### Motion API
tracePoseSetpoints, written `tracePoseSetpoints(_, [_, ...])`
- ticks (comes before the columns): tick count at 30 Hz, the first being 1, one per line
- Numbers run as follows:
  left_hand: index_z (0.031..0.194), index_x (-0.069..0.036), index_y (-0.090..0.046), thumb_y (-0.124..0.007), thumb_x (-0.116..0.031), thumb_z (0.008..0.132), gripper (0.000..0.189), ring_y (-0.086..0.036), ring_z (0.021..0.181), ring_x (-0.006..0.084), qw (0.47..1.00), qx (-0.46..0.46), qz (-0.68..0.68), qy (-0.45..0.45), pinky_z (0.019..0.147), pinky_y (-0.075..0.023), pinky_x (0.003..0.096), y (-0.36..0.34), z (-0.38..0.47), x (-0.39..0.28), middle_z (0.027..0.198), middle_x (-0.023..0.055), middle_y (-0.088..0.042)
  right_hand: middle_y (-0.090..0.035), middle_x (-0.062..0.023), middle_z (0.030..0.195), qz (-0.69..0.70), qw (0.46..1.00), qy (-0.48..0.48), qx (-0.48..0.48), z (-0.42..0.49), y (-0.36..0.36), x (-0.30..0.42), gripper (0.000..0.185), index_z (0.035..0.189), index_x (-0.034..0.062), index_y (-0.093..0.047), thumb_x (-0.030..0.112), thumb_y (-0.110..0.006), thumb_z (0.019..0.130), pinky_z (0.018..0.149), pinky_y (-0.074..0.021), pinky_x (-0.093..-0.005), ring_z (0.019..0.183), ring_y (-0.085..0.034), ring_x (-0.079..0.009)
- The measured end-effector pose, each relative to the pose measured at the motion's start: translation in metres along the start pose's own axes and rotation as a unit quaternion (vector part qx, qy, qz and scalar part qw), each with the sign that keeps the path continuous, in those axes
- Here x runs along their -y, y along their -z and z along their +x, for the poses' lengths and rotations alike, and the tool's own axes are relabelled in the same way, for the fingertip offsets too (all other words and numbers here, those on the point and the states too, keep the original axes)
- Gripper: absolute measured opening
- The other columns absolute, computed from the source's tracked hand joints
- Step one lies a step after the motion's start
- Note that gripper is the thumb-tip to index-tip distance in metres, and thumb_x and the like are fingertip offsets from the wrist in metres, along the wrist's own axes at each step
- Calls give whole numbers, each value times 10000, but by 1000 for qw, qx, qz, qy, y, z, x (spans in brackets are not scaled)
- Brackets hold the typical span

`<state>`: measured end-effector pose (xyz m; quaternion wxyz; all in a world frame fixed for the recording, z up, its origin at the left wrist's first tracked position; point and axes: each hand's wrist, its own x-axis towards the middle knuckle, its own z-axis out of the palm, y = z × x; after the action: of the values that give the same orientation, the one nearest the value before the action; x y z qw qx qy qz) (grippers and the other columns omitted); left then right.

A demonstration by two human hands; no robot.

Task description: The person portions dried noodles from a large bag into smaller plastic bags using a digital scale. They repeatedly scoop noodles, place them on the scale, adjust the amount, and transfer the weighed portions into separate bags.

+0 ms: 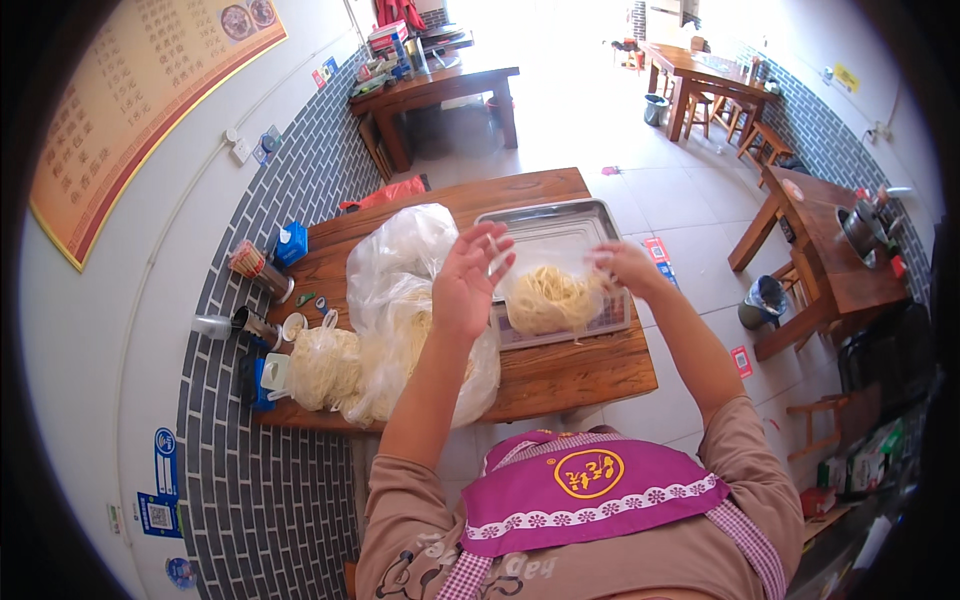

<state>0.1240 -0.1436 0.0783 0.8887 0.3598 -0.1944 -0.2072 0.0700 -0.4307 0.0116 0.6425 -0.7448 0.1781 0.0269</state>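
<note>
A clear plastic bag of yellow noodles (pixel 553 300) rests over the near end of a flat plastic-edged surface (pixel 613 319), in front of a metal tray (pixel 609 217). My right hand (pixel 626 266), blurred, pinches the bag's right side near its top. My left hand (pixel 472 277) is raised at the bag's left with fingers spread; a bag handle seems looped by its fingers, but whether it grips it cannot be told. Left of it lie large clear bags of noodles (pixel 405 240) and a smaller tied bag of noodles (pixel 324 364).
The wooden table (pixel 592 367) holds a blue tissue box (pixel 292 244), a metal chopstick holder (pixel 271 279) and a small white bowl (pixel 295 326) along the brick-patterned wall. Another wooden table (pixel 832 232) and a waste bin (pixel 763 301) stand at the right.
</note>
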Motion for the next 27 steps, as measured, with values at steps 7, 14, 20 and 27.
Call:
tracePoseSetpoints(7, [1245, -37, -533, -455, -82, 934, 324, -597, 1078, 208, 987, 13, 162, 2, 951, -450, 346, -5, 75, -18, 1295, 110, -547, -613, -13, 749, -64, 988, 116, -77, 47, 33, 93, 207, 1036, 26, -694, 162, -679, 880, 458, -366, -201, 549, -482, -55])
tracePoseSetpoints(14, [1235, -59, -559, -479, -65, 922, 323, -593, 1124, 203, 960, -43, 233, 150, 938, -398, 348, 44, 129, 61, 1238, 99, -581, -693, -92, 799, -231, 947, 143, -171, 146, 43, 17, 240, 999, 20, -709, 196, -737, 838, 645, -528, -317, 671, -651, -184])
tracePoseSetpoints(20, [1261, -74, -547, -503, -108, 932, 334, -570, 1184, 215, 970, -40, 168, 173, 993, -353, 388, 71, 129, 100, 1287, 64, -561, -689, -118, 865, -361, 883, 268, -138, 118, 4, -35, 327, 934, 11, -705, 318, -747, 828, 706, -545, -367, 739, -674, -235])
tracePoseSetpoints(27, [1209, -78, -566, -501, -84, 927, 290, -593, 1107, 184, 981, -78, 110, 139, 931, -376, 360, 76, 137, 84, 1207, 40, -583, -673, -150, 993, -627, 744, 158, -168, 102, -38, -68, 214, 900, 21, -709, 215, -644, 836, 784, -560, -431, 862, -682, -338])
